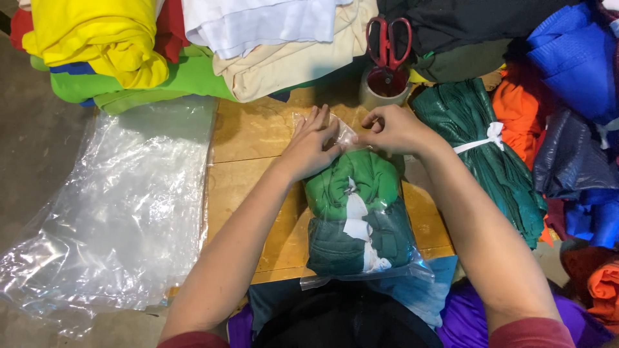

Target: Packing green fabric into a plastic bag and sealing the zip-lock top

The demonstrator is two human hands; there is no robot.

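A clear plastic bag (pixel 393 261) lies on the wooden table (pixel 251 135), filled with folded green cloth (pixel 361 180) and a white strip. My left hand (pixel 311 145) presses flat on the bag's far, open end. My right hand (pixel 392 127) pinches the loose plastic flap at that same end, fingers closed on it. Both forearms reach in from the bottom of the view.
A pile of clear plastic bags (pixel 122 206) lies at the left. Stacks of yellow, green, white and cream cloth (pixel 193 45) fill the back. Red-handled scissors (pixel 389 40) stand in a tape roll (pixel 380 90). A tied dark green bundle (pixel 490 148) and blue and orange cloth lie right.
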